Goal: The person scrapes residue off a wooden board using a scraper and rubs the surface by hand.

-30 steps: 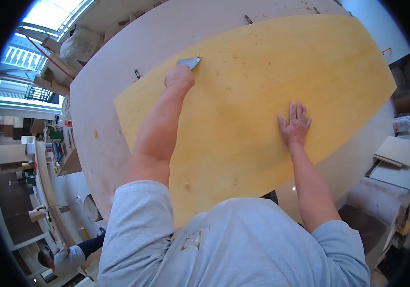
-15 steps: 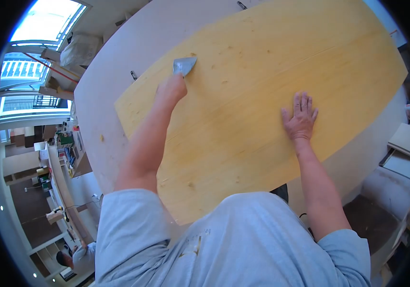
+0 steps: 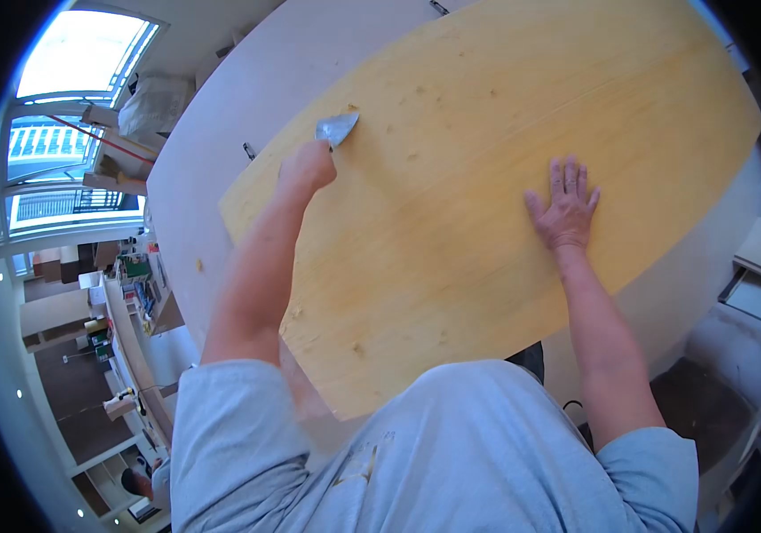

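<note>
My left hand (image 3: 308, 166) is closed around the handle of a putty knife (image 3: 337, 130). Its wide metal blade rests at the surface of a large yellow wooden panel (image 3: 451, 213), near the far left edge and beside a small yellowish lump (image 3: 353, 107). The handle is mostly hidden in my fist. On the right part of the panel, my right hand (image 3: 565, 211) lies flat with fingers spread, holding nothing. Several small crumbs or raised spots dot the panel, including one (image 3: 357, 348) near its front left corner.
Beneath the panel is a larger pale table (image 3: 194, 169). Two small dark clamp-like pieces (image 3: 249, 151) show at the panel's far edge. A cluttered workbench (image 3: 145, 293) runs along the left, with a person (image 3: 139, 482) at lower left. Pale boards (image 3: 758, 253) lie at right.
The whole view has tilted slightly. My left hand and the putty knife appear a little further left, with the blade still beside the same lump. My right hand stays flat on the panel.
</note>
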`<state>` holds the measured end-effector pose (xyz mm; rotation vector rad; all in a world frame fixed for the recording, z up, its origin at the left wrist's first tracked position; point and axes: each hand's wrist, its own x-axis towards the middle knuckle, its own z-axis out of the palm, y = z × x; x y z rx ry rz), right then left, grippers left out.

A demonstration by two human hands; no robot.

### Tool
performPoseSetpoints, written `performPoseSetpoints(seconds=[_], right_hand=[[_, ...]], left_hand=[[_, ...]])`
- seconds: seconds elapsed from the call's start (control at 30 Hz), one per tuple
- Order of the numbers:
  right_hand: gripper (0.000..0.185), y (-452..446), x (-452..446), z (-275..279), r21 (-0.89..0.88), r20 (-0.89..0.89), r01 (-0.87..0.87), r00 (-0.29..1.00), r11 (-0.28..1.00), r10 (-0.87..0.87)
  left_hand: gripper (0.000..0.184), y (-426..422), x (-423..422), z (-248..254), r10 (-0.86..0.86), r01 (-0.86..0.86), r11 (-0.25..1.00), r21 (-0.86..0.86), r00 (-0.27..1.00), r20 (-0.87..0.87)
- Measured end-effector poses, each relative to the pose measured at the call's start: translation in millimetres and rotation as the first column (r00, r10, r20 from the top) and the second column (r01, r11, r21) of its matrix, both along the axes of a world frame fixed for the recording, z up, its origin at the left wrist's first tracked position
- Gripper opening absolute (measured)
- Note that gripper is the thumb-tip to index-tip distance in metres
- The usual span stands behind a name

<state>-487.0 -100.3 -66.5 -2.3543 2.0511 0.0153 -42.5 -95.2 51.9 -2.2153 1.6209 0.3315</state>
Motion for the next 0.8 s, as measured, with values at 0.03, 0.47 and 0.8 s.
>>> performPoseSetpoints(seconds=[0.03, 0.47, 0.8], right_hand=[[0.084, -1.0, 2.2, 1.7, -0.006, 0.007, 0.002, 1.000, 1.000, -0.002], [0.083, 1.3, 2.4, 5.5, 0.001, 0.043, 0.003, 0.999, 1.000, -0.003], [0.083, 4.0, 3.8, 5.1, 0.004, 0.055, 0.005, 0.998, 1.000, -0.006]], left_hand=[[0.033, -11.1, 3.6, 1.0, -0.009, 0.009, 1.000, -0.012, 1.000, 0.021], [0.037, -14.8, 4.3, -4.1, 0.038, -0.038, 0.998, 0.059, 0.999, 0.000], [0.035, 16.7, 10.4, -0.1, -0.010, 0.008, 0.997, 0.080, 1.000, 0.023]])
